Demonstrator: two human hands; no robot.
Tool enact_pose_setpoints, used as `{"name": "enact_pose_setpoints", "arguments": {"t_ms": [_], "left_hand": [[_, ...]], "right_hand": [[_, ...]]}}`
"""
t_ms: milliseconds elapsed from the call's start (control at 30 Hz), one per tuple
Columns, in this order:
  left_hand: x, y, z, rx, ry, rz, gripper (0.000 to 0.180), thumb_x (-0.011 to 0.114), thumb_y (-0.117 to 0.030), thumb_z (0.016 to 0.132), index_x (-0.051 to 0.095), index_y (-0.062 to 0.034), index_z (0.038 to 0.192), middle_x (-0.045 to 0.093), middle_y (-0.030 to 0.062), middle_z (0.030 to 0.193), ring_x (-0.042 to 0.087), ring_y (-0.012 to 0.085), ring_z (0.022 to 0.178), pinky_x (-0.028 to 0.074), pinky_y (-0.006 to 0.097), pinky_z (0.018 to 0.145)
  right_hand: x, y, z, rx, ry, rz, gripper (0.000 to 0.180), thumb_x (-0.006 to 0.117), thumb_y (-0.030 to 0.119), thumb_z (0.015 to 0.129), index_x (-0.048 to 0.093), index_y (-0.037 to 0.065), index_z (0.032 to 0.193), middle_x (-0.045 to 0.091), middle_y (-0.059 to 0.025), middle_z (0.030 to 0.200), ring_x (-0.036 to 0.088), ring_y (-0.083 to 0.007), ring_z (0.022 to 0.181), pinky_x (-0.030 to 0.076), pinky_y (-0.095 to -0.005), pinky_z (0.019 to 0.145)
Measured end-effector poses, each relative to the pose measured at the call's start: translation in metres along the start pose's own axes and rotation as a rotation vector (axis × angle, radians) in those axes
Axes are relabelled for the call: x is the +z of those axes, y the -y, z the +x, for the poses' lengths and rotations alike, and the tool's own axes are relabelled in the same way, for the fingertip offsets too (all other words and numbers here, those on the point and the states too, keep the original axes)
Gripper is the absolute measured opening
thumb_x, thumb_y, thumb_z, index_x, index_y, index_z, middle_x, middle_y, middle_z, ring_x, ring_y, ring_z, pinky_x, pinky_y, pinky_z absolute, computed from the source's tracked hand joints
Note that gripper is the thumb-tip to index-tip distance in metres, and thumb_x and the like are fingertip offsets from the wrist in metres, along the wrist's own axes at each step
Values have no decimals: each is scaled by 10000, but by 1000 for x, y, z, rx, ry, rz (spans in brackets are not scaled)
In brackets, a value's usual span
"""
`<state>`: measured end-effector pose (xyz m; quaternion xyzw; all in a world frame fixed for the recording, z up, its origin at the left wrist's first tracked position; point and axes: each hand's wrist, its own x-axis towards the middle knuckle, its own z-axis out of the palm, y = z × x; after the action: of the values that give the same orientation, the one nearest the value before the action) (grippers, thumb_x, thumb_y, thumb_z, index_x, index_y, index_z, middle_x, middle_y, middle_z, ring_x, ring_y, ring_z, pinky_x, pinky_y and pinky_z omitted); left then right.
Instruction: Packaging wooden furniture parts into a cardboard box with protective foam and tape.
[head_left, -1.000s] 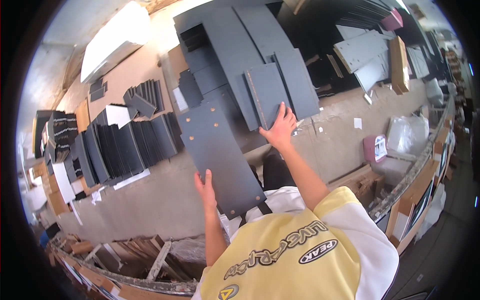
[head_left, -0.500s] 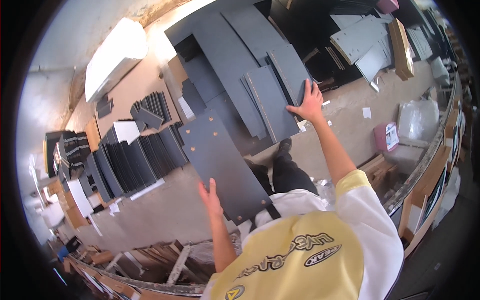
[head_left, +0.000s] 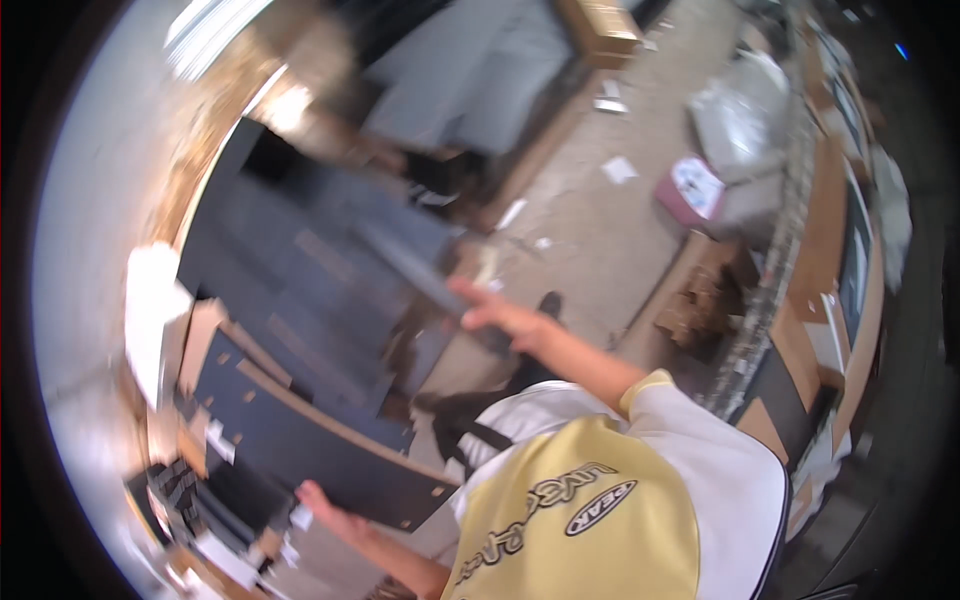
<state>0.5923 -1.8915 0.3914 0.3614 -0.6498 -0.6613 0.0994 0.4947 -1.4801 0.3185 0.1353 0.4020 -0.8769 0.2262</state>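
A dark grey panel [head_left: 300, 430] with round holes near its ends and a brown raw edge slants from the left to my waist. My left hand [head_left: 335, 515] supports it at its lower edge, with some of the fingers hidden behind the board. My right hand [head_left: 505, 318] grips the near end of a second dark grey panel [head_left: 415, 275], seen almost edge-on and blurred by motion. Beneath and beyond it lie more wide dark grey boards [head_left: 270, 240], also smeared.
Big grey panels [head_left: 470, 80] lie at the back beside a brown cardboard box [head_left: 600, 30]. On the floor to the right are a pink container [head_left: 690, 190], clear plastic wrap [head_left: 745, 110] and paper scraps [head_left: 618, 170]. A long ledge [head_left: 765, 290] borders the right side.
My view has swung, so the scene appears shifted and turned. My right hand has lifted a panel from the boards and tilted it on edge. The holed panel remains with my left hand.
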Motion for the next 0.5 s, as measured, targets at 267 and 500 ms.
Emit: {"name": "enact_pose_setpoints", "arguments": {"t_ms": [267,500], "left_hand": [[413,-3,-127,-93,748,-203,541,604,-376,991,509,10,1359,563,130,1345,564,259,1182,452,366,1043],[784,34,-318,-79,1310,188,508,623,-275,991,463,5,1384,583,121,1297,568,220,1168,462,358,1015]], "right_hand": [[-274,114,-232,-189,-359,109,796,746,210,791,389,106,1494,505,-103,1315,505,-205,1172,391,-346,1053],[-408,298,-504,-654,-1682,-752,939,857,227,582,463,62,1418,476,-127,1405,440,-271,1338,331,-381,1139]]}}
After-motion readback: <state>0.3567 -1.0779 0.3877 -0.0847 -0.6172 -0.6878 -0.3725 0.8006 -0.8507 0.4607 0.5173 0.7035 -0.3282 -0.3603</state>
